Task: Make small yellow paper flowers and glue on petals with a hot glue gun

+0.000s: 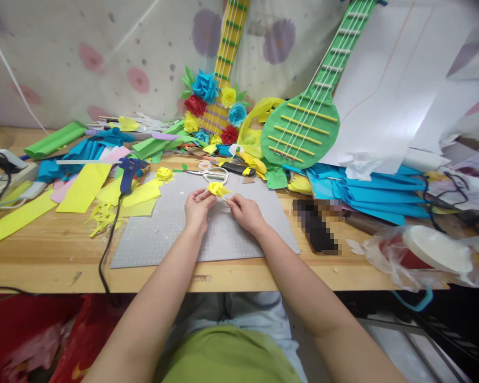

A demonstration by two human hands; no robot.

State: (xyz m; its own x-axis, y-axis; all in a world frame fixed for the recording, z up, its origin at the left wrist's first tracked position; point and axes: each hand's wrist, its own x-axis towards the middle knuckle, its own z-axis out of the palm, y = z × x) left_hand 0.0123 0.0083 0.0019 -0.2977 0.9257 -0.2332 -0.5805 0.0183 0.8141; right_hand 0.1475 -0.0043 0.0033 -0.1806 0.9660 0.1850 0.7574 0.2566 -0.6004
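Observation:
Over the grey cutting mat point(143, 239) a small yellow paper flower point(217, 188) is held up between my two hands. My left hand point(199, 207) has its fingertips closed on the flower's left side. With thumb and fingers pinched, my right hand point(245, 210) grips what looks like the flower's thin stem, just at its lower right. Scissors point(216, 174) lie right behind the flower, and beside them is a black-and-yellow utility knife point(239, 169). Another finished yellow paper flower point(164, 174) rests at the mat's back left edge.
A blue glue gun point(128, 173) with a black cord stands left, among yellow paper strips point(83, 186). A flower-decorated yellow paper instrument point(223, 69) and a green one point(303, 127) lean at the back. To the right lie a phone point(317, 229), blue paper point(371, 189) and a bagged tape roll point(435, 247).

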